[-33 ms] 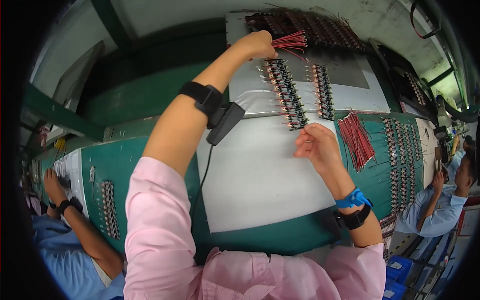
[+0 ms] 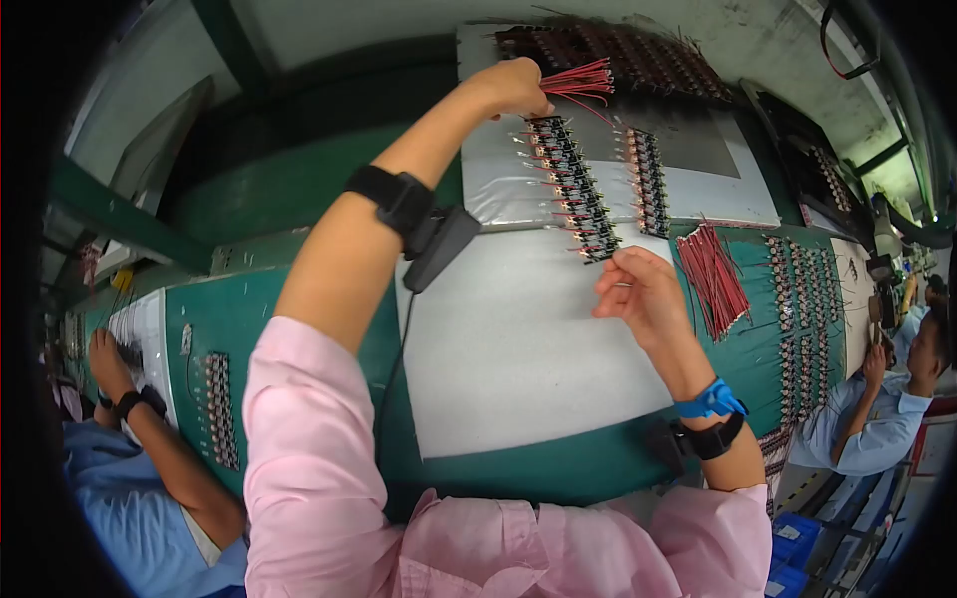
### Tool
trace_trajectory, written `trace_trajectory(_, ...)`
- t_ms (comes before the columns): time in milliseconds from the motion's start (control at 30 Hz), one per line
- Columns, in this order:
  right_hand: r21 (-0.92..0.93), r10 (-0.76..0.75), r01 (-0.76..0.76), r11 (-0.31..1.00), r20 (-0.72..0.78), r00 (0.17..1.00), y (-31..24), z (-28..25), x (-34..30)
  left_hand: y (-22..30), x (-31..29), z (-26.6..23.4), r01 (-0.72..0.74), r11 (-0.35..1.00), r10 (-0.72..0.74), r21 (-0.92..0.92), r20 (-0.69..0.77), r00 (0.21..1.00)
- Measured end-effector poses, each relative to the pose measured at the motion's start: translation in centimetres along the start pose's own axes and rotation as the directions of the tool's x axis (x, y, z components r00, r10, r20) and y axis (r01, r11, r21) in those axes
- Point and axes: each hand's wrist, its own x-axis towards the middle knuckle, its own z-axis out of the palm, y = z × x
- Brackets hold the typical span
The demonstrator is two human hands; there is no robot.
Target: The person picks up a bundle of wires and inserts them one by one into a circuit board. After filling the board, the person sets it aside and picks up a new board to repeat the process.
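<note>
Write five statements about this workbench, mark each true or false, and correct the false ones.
1. The left hand holds a bunch of red wires. True.
2. The right hand is at the near end of the longer strip of circuit boards. True.
3. The shorter strip lies to the left of the longer one. False: it lies to the right.
4. The blue band is on the left wrist. False: it is on the right wrist.
5. The loose pile of red wires lies to the right of the white sheet. True.
</note>
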Motion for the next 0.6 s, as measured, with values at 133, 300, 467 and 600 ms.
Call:
trace_trajectory(133,-0.111,0.056,-0.042,0.993,0.128,0.99,-1.1,-1.1,-3.8,-1.1,-7.8,-3.4,-0.036,0.999,0.037,-0.022,0.071,0.997)
trace_trajectory(300,-0.224,0.173,-0.123,0.967,0.218,0.961,-0.1,-3.1,-6.3,-3.2,-18.0,-1.2,0.071,0.942,-0.019,-0.328,0.161,0.987)
trace_trajectory(467,-0.392,0.253,-0.156,0.907,0.21,0.944,2.9,-2.8,-6.7,-6.7,-23.2,4.2,0.262,0.853,-0.187,-0.452,0.205,0.961)
trace_trajectory(600,-0.505,0.244,-0.131,0.853,0.164,0.956,4.1,-2.0,-6.6,-7.0,-24.0,5.4,0.326,0.837,-0.285,-0.44,0.16,0.945)
